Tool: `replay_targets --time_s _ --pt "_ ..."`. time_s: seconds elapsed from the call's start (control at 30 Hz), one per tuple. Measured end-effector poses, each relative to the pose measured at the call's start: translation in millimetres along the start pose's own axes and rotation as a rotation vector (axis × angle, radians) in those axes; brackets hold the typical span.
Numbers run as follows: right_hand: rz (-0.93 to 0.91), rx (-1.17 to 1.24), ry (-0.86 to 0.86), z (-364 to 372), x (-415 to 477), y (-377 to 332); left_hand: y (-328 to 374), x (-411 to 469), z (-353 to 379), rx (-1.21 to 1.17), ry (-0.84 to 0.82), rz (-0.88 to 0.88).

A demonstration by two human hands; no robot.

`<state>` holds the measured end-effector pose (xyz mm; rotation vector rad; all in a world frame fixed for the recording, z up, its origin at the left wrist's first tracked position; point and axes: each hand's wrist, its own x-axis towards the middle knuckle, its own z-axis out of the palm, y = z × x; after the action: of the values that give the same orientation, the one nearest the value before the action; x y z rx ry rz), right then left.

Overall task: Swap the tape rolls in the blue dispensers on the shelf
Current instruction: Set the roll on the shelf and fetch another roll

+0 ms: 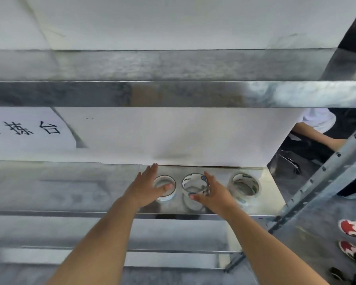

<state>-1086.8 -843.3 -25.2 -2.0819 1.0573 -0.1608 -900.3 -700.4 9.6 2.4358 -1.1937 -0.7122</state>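
**Three clear tape rolls on the shelf, both hands closing in**

Three rolls of clear tape lie flat in a row on the metal shelf, near its right end and just in front of the white board behind. No blue dispenser shows in this view, so I cannot tell where the rolls are to go.

The left hand is spread wide, fingers fanned, the thumb tip resting on or just over the left roll; it has nothing in its grip. The right hand is cupped around the middle roll, fingers along its right wall and thumb at the near edge. It looks like a light pinch, though whether the roll is truly gripped or only touched cannot be told. The right roll stands apart, untouched.

By my judgement these rolls are light and stiff enough: a cardboard core wound with film, which holds its ring shape under a squeeze. The outer film is smooth and likely slick, and the polished shelf gives little friction, so a roll pushed from one side would probably slide rather than lift. The surest hold is across the ring, thumb inside the core and fingers on the outer wall, or thumb and fingers on opposite outer sides. They are hardly fragile; a drop would probably only set one rolling.
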Motion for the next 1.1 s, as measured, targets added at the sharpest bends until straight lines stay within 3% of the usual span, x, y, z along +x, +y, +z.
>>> replay_targets --time_s 0.37,0.9,1.1 --pt "0.061 -0.309 -0.012 5.0 8.4 13.1 13.2 9.2 -0.1 -0.073 -0.002 -0.008" --pt "-0.16 -0.26 0.108 -34.6 -19.2 11.4 59.1 31.7 16.1 0.001 -0.085 0.165" --pt "-0.114 -0.287 0.173 -54.9 -28.0 35.8 83.0 25.3 23.1 0.027 -0.108 0.247"
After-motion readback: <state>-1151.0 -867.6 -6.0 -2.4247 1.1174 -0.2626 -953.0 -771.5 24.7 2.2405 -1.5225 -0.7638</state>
